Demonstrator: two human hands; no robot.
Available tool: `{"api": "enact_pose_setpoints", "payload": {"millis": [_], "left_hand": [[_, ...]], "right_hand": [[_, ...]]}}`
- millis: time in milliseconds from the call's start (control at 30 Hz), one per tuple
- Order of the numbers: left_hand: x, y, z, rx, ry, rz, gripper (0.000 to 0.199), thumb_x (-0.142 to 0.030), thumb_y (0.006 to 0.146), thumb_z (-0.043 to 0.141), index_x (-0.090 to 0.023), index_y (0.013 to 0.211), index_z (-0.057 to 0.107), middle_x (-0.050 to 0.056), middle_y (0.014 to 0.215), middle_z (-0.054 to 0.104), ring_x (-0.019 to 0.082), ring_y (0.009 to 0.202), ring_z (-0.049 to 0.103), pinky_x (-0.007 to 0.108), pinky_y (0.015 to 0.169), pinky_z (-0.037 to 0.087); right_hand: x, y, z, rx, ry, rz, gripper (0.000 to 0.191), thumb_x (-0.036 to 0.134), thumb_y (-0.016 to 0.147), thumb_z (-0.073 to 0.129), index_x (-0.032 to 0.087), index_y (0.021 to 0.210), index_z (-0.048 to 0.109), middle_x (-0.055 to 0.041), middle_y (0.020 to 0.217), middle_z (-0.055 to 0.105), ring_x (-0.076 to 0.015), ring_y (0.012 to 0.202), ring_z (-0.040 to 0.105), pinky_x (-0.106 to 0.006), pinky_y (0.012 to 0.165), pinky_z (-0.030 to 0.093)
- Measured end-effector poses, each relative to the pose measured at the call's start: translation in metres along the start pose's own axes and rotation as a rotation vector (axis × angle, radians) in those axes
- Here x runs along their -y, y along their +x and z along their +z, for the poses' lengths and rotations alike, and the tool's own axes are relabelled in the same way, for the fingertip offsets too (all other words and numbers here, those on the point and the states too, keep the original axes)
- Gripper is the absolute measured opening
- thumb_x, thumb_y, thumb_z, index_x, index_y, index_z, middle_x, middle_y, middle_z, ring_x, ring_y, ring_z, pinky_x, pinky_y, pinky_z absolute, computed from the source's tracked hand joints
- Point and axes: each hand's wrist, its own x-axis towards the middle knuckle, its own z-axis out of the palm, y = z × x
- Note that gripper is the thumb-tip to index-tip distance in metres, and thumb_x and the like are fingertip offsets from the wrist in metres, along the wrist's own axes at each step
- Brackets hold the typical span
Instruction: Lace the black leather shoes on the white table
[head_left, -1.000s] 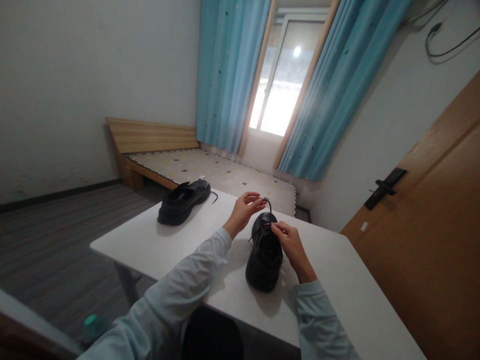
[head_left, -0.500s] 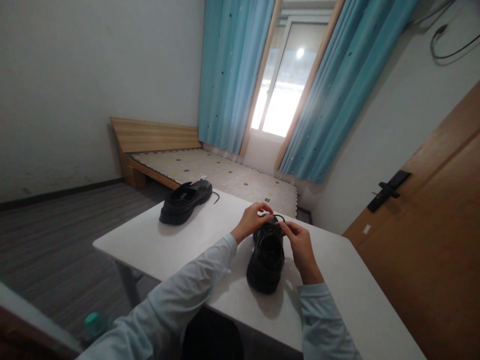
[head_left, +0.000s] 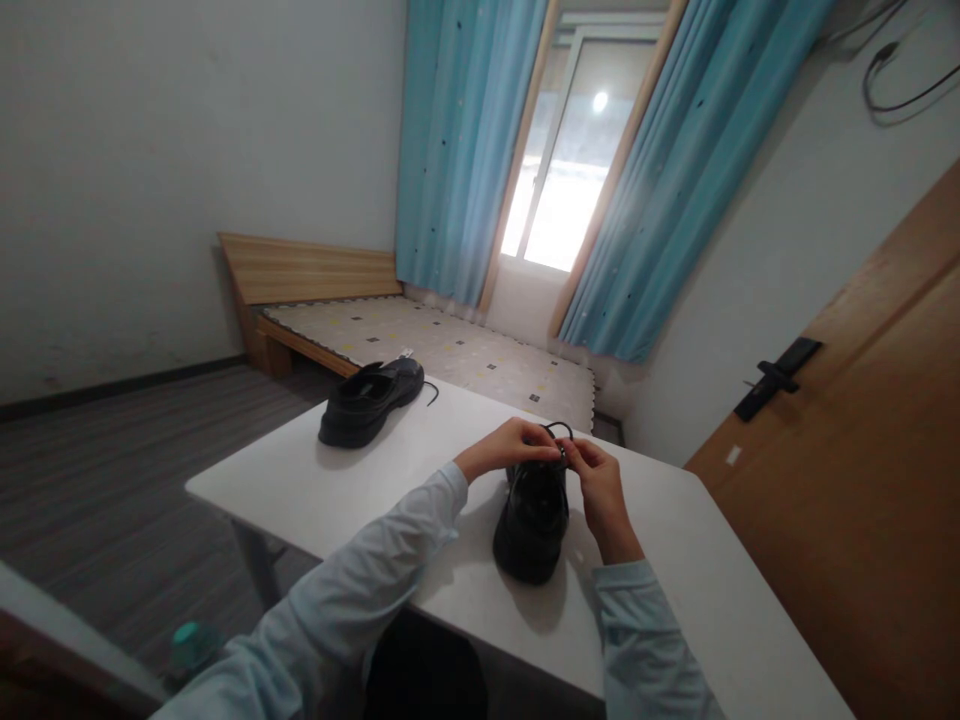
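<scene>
A black shoe (head_left: 531, 535) stands upright on the white table (head_left: 450, 520), its heel toward me. My left hand (head_left: 517, 445) reaches over the front of the shoe, its fingers closed in a pinch at the eyelets. From the other side my right hand (head_left: 596, 478) pinches at the same spot, thumb and index finger together. The black shoelace (head_left: 559, 426) arches up in a loop just beyond my fingertips. Both hands appear to grip this lace, though the fingers partly cover it. The toe of the shoe is hidden behind my left hand.
A second black shoe (head_left: 371, 402) lies at the table's far left, a loose lace end beside it. Behind the table is a bed (head_left: 450, 345) under a window with blue curtains (head_left: 472, 150). A wooden door (head_left: 862, 450) stands at the right.
My left hand has moved right and slightly down, and its fingers now meet my right fingertips at the lace. My right hand has barely moved. The shoe stays in place.
</scene>
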Motion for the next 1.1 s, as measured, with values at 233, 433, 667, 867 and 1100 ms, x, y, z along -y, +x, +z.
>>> {"api": "enact_pose_setpoints", "payload": {"millis": [233, 433, 667, 867, 1100], "left_hand": [[0.004, 0.001, 0.008, -0.127, 0.092, 0.010, 0.031, -0.041, 0.064, 0.071, -0.012, 0.074, 0.066, 0.002, 0.069, 0.064, 0.012, 0.066, 0.055, 0.023, 0.064, 0.040], [0.003, 0.002, 0.013, -0.217, 0.333, 0.084, 0.017, -0.029, 0.069, 0.067, -0.015, 0.079, 0.068, 0.004, 0.083, 0.067, 0.015, 0.078, 0.058, 0.024, 0.073, 0.043], [0.002, 0.002, 0.015, -0.227, 0.376, 0.105, 0.016, -0.021, 0.074, 0.060, -0.018, 0.085, 0.071, 0.003, 0.091, 0.070, 0.016, 0.087, 0.061, 0.024, 0.084, 0.043], [-0.002, -0.001, 0.007, -0.156, 0.275, 0.090, 0.016, -0.030, 0.073, 0.065, -0.016, 0.078, 0.070, 0.002, 0.082, 0.070, 0.015, 0.081, 0.061, 0.023, 0.077, 0.043], [-0.006, -0.002, -0.001, -0.123, 0.160, -0.003, 0.023, -0.037, 0.067, 0.071, -0.014, 0.071, 0.067, 0.002, 0.075, 0.067, 0.015, 0.074, 0.058, 0.024, 0.070, 0.041]], "right_hand": [[-0.003, 0.001, 0.001, -0.035, -0.057, -0.045, 0.025, 0.038, 0.067, 0.072, 0.017, 0.081, 0.073, -0.0051, 0.078, 0.073, -0.0191, 0.072, 0.063, -0.032, 0.070, 0.048], [0.003, -0.001, 0.003, -0.005, -0.006, -0.054, 0.025, 0.035, 0.067, 0.073, 0.020, 0.087, 0.073, -0.0046, 0.084, 0.073, -0.0184, 0.074, 0.064, -0.032, 0.070, 0.049], [0.005, -0.002, 0.005, 0.038, 0.158, 0.019, 0.022, 0.033, 0.065, 0.075, 0.020, 0.083, 0.072, -0.0026, 0.082, 0.072, -0.0168, 0.077, 0.064, -0.031, 0.073, 0.048], [0.005, -0.002, 0.002, 0.017, 0.255, 0.088, 0.021, 0.038, 0.066, 0.073, 0.022, 0.079, 0.069, -0.0009, 0.081, 0.070, -0.0137, 0.069, 0.061, -0.026, 0.063, 0.047], [0.006, -0.002, -0.001, 0.045, 0.289, 0.117, 0.019, 0.038, 0.066, 0.072, 0.023, 0.074, 0.064, 0.0018, 0.075, 0.063, -0.0119, 0.065, 0.057, -0.025, 0.063, 0.047]]}}
